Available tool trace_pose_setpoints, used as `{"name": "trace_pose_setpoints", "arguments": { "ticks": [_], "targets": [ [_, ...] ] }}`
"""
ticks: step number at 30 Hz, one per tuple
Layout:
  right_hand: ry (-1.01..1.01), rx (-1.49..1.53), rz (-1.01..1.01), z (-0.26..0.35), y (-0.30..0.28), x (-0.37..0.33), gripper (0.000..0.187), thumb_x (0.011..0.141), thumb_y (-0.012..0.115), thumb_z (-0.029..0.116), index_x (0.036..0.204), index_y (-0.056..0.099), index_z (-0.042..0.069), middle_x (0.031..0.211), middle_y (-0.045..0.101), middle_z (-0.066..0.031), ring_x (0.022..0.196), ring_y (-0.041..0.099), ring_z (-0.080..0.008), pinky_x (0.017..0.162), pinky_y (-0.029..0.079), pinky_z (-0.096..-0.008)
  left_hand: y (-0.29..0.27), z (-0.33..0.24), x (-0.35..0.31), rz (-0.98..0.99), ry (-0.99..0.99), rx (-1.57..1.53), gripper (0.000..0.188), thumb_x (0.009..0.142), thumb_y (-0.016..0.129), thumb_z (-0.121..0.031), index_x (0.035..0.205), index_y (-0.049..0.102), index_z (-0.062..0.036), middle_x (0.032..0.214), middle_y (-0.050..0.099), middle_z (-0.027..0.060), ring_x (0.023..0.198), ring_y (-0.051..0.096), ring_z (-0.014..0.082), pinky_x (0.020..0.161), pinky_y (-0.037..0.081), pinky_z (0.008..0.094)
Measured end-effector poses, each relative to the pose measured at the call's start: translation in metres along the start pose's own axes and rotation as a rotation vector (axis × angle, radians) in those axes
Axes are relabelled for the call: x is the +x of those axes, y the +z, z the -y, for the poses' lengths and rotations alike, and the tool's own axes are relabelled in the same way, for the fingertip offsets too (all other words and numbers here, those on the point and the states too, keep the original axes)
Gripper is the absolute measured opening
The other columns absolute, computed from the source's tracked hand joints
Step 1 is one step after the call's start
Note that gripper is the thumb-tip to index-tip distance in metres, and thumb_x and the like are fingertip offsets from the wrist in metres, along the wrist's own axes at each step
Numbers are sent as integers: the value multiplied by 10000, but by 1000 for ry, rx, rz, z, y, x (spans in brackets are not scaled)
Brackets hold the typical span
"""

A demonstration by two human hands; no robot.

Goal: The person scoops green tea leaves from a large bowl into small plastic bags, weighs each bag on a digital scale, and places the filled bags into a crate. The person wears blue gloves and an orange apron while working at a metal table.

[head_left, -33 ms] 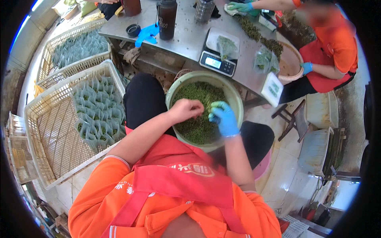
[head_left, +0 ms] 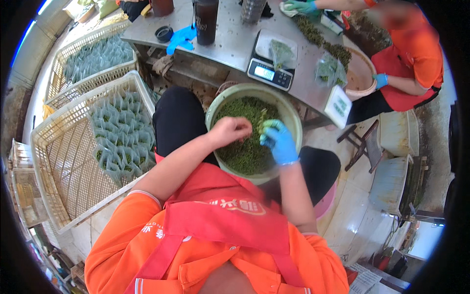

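Between my knees stands a large pale green basin (head_left: pixel 214 105) filled with small green berries (head_left: pixel 247 159), which look like green peppercorns. My bare left hand (head_left: pixel 231 131) is over its middle, fingertips pinched together; anything between them is too small to make out. Close to its right, my right hand (head_left: pixel 279 142) wears a blue glove with green-stained fingertips. It grips a thin green sprig (head_left: pixel 263 120) that sticks up past the fingers. Both hands are just above the berries, a small gap apart.
Left stands a plastic crate (head_left: pixel 68 181) with rows of filled clear bags (head_left: pixel 120 132); another crate (head_left: pixel 93 88) is behind. On the metal table (head_left: pixel 225 54) a scale (head_left: pixel 269 73) holds a bag. A co-worker (head_left: pixel 411 63) sits right, by a tub (head_left: pixel 360 73).
My right hand has tilted slightly, and the sprig now stands up more plainly above its fingertips. My left hand stays pinched in almost the same place.
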State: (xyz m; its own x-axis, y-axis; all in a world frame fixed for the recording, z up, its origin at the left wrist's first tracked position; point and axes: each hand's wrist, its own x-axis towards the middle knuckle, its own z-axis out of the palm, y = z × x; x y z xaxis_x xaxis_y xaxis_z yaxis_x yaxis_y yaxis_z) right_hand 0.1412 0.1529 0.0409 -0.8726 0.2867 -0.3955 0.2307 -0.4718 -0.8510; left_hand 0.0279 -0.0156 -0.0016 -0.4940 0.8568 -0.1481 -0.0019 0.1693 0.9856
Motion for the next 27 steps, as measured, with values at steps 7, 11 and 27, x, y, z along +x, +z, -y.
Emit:
{"name": "trace_pose_setpoints", "arguments": {
  "ticks": [7, 11, 27],
  "targets": [
    [60, 210, 270, -4, 2, 16, 138, 845, 574, 43, 979, 605, 48, 813, 628, -61, 656, 620, -157, 593, 538, -282, -4, -20, -1, -90, 94, -443, 302, 876, 571, -57, 1168, 513, -11, 1034, 616, 108, 740, 615, 121, 656, 521, 252],
    [84, 187, 231, -1, 4, 16, 154, 861, 564, 58, 1010, 594, 34, 844, 631, -69, 691, 632, -169, 629, 550, -285, -8, -15, 2, -95, 8, -431, 247, 884, 584, -105, 1097, 570, 19, 867, 644, 63, 688, 605, 99, 622, 504, 222],
    [-127, 155, -102, 34, 6, 37, 148, 840, 569, 35, 985, 572, 62, 846, 631, -72, 684, 615, -150, 614, 538, -284, -14, -12, 4, -277, 14, -343, 333, 917, 524, -107, 1218, 441, 7, 987, 631, 104, 682, 591, 106, 653, 502, 237]
  ]
}}
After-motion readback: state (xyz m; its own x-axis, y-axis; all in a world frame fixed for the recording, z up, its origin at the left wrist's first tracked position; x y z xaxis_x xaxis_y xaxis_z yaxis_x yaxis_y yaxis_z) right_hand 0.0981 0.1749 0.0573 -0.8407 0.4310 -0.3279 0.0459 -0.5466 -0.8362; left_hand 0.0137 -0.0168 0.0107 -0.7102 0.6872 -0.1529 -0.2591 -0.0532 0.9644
